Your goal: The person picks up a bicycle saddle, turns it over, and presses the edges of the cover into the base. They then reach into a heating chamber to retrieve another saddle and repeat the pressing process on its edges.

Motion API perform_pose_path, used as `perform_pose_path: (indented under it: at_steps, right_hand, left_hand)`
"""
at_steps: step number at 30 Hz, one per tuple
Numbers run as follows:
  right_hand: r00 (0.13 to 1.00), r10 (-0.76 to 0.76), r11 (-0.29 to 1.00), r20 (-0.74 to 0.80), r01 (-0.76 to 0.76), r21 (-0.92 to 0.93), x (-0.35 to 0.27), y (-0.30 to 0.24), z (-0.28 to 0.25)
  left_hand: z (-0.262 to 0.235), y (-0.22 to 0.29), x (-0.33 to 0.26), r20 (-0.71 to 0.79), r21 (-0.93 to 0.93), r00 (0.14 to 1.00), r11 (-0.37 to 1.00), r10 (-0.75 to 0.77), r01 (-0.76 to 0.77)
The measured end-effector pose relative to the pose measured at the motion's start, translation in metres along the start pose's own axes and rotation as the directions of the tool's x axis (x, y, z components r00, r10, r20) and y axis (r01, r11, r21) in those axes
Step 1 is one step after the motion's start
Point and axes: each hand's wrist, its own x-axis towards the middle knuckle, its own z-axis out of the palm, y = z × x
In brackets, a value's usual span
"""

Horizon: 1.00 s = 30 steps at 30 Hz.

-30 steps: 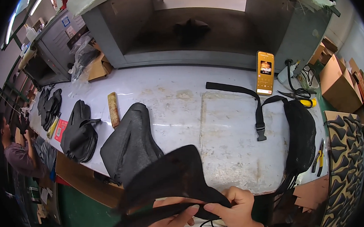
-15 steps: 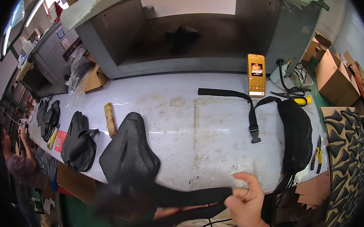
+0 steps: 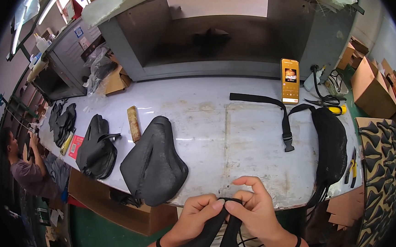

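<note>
Both hands, left [image 3: 196, 215] and right [image 3: 254, 209], pinch a black strap [image 3: 215, 232] between closed fingertips (thumbs on top), just below the table [image 3: 236, 139] edge.

Left hand [image 3: 196, 215] and right hand [image 3: 254, 207] meet, fingers [image 3: 222, 205] seemingly pinched together.

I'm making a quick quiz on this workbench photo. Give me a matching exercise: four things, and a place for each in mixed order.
Things:
1. phone
2. wooden block
3. pliers
4. black strap piece

Places:
A. pinched between both hands at the near edge
B. far right edge of the table
C. standing near the back, right of centre
D. lying between two black bags on the left

Pairs: 1-C, 2-D, 3-B, 4-A
</note>
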Motion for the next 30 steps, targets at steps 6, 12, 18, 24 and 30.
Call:
perform_pose_path:
  at_steps: [6, 12, 18, 24, 30]
  right_hand:
    - [0.998, 0.008, 0.999, -0.055, -0.006, 0.033, -0.006, -0.009, 0.013]
    - [0.990, -0.140, 0.953, -0.020, 0.129, -0.275, -0.010, -0.001, 0.015]
    - [0.982, -0.081, 0.996, -0.168, 0.076, -0.035, -0.006, 0.022, -0.005]
    - [0.974, -0.214, 0.710, 0.067, 0.202, -0.675, -0.012, -0.005, 0.007]
    - [0.982, -0.191, 0.930, -0.004, 0.180, -0.319, 0.000, 0.021, -0.001]
  left_hand:
    - [-0.002, -0.011, -0.004, -0.034, -0.132, 0.995, 0.987, -0.093, 0.088]
    - [-0.007, -0.009, -0.002, 0.161, -0.179, 0.976, 0.968, -0.145, 0.173]
    - [-0.002, 0.008, -0.007, 0.062, -0.138, 0.987, 0.978, -0.148, 0.155]
    - [-0.013, -0.002, -0.004, 0.052, -0.042, 0.987, 0.987, -0.151, 0.153]
    - [-0.011, 0.007, 0.001, 0.118, -0.156, 0.974, 0.965, -0.193, 0.210]
